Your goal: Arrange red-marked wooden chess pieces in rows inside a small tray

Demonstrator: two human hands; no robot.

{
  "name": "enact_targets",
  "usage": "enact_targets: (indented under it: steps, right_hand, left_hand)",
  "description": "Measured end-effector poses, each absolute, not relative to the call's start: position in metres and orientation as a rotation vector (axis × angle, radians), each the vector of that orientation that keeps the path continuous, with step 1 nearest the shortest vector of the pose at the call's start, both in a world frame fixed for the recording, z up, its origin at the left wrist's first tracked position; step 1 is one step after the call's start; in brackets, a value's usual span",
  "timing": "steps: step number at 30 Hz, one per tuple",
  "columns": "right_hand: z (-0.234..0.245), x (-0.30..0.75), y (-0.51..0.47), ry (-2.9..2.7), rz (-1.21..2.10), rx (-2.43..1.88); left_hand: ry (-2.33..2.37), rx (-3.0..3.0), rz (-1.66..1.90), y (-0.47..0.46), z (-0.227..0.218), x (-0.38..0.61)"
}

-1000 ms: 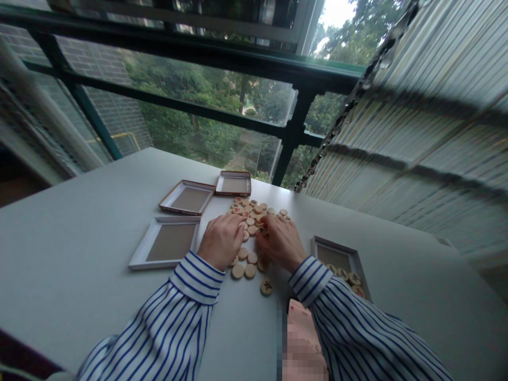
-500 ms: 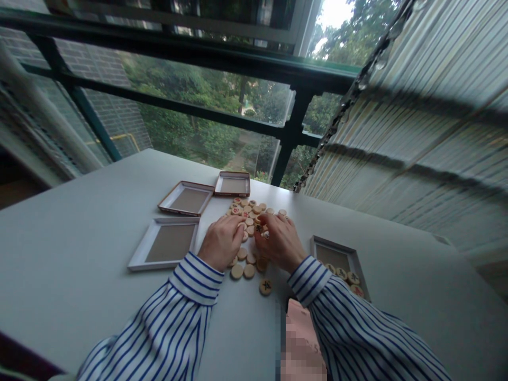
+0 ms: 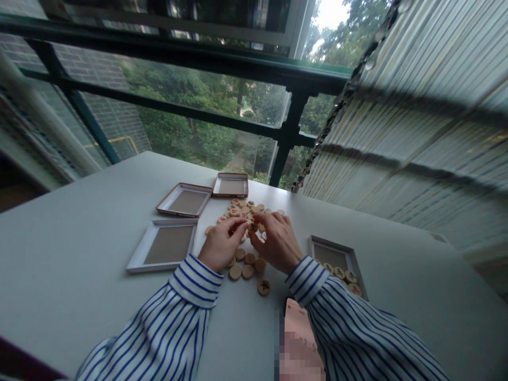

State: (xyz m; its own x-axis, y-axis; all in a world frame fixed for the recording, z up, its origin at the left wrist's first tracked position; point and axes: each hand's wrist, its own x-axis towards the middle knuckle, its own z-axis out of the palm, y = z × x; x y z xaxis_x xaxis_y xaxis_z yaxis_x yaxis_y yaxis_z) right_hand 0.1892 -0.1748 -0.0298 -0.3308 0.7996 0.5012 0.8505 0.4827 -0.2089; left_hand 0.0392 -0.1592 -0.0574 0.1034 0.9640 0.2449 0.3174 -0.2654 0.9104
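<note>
A pile of round wooden game pieces [image 3: 246, 209] with red and black characters lies on the white table [image 3: 79, 264]. My left hand [image 3: 220, 245] and my right hand [image 3: 275, 242] meet over the pile. Both pinch one black-marked piece [image 3: 252, 226] between their fingertips, lifted slightly off the table. More pieces [image 3: 246, 264] lie under my wrists, and a single black-marked piece [image 3: 263, 287] sits nearest to me.
Three empty shallow trays stand to the left: a white one [image 3: 164, 245], a brown-rimmed one [image 3: 184, 200] and a small one [image 3: 231, 185]. A tray [image 3: 337, 259] at the right holds several pieces. A window railing runs behind the table; blinds hang at the right.
My hands went from lying spread over the pile to drawing together, and their fingertips picked up one black-marked piece. The view shifted slightly.
</note>
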Motion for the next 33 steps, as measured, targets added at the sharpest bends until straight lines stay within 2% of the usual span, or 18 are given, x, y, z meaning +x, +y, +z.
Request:
enact_targets:
  steps: [9, 19, 33]
  right_hand:
    - [-0.028, 0.189, -0.178, -2.2, -0.12, -1.322]
    - [-0.02, 0.191, -0.18, -2.234, -0.111, -1.316]
    - [0.014, 0.219, -0.191, -2.203, -0.153, -1.369]
  left_hand:
    - [1.113, 1.362, 1.176, -0.161, -0.045, 0.042]
    - [1.124, 1.329, 1.241, -0.158, -0.047, 0.042]
    - [1.109, 1.305, 1.35, -0.161, -0.05, 0.049]
